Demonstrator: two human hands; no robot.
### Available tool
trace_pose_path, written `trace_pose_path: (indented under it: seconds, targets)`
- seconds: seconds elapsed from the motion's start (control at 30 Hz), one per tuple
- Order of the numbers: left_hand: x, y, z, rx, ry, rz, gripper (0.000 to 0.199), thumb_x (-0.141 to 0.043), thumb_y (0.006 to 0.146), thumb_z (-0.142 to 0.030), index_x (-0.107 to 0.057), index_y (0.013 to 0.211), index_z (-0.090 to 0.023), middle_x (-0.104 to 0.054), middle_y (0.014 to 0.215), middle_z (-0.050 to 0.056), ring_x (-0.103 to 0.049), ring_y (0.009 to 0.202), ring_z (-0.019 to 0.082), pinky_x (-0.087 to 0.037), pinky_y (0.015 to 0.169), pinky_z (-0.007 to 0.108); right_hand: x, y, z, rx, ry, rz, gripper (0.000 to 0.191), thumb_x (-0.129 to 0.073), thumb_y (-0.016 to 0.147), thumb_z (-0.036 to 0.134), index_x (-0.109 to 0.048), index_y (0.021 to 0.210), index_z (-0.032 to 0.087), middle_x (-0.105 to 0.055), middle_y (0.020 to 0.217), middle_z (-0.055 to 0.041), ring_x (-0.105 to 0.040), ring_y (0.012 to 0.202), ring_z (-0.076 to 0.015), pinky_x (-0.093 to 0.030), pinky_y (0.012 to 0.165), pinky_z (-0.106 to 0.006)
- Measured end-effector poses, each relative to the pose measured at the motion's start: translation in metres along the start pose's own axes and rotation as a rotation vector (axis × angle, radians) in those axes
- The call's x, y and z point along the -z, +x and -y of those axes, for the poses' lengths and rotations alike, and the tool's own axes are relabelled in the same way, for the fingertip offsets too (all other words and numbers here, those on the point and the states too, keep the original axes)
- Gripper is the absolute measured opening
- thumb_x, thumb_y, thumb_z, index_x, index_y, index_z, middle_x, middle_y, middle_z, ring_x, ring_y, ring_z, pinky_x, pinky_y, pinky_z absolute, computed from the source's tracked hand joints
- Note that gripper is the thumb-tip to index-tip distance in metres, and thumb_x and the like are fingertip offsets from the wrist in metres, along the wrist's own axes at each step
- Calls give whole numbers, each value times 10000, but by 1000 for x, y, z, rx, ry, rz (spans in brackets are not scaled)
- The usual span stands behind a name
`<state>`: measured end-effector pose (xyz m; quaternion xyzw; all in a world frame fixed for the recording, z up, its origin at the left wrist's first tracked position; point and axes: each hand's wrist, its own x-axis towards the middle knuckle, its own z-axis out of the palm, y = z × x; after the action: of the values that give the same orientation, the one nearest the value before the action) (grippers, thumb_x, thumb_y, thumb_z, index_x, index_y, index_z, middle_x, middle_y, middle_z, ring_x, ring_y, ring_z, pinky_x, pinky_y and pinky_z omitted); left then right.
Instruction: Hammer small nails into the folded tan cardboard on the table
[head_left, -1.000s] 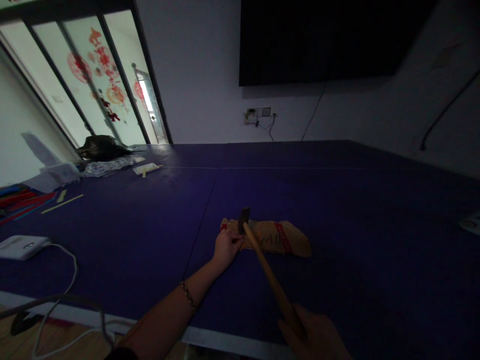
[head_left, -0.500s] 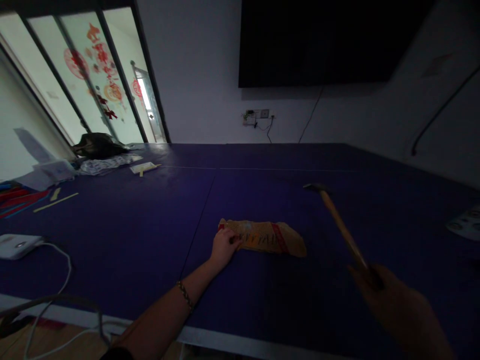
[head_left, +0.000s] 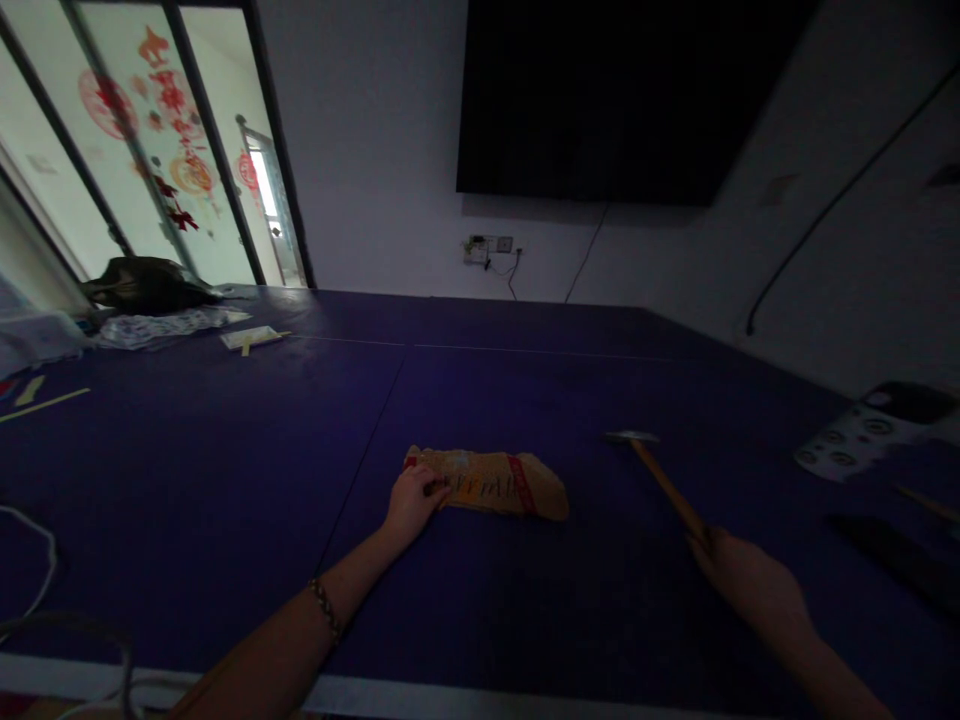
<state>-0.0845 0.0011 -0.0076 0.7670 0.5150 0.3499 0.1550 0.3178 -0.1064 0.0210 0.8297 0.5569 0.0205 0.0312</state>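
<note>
A piece of brown cardboard (head_left: 491,482) with red printed bands lies on the purple tabletop. Thin dark pieces that look like nails (head_left: 487,487) form a row along it. At the cardboard's left end, my left hand (head_left: 415,497) rests with thumb and fingertips pinched together. What sits between those fingertips is too small to make out. My right hand (head_left: 739,572) is wrapped round the wooden handle of a hammer (head_left: 667,488). The hammer's metal head is to the right of the cardboard, apart from it, and low over or on the table; I cannot tell which.
Beyond my right hand are a white patterned object (head_left: 855,440) and a dark flat item (head_left: 896,555). A white cable (head_left: 45,565) runs at the left edge. A black bag (head_left: 150,285) and a small white packet (head_left: 250,338) lie at the far left of the purple table (head_left: 300,440).
The view has turned to the right. My right hand has brought the hammer lower, and its head now appears nearer the tabletop. My left hand stays at the cardboard's left end.
</note>
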Motion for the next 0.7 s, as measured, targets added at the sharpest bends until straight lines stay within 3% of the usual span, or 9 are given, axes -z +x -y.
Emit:
trace_pose_path:
  seconds: [0.33,0.7]
  targets:
    - [1,1,1,0,22,-3,102,-604,700,-215,-655,749,-142,-647,781,52,-579,776,167,-460,740,306,2,13,1,-55,-46,70,365,-322,875,364,-580,858,105,-644,808,-151,-622,783,-290,-452,645,-353]
    - [-1,-2,6,-13,28,-1,116,-598,704,-226,-650,767,-143,-644,783,54,-577,766,170,-461,726,308,2,37,15,-20,-62,64,371,-334,878,349,-588,852,78,-643,820,-158,-621,773,-285,-455,632,-348]
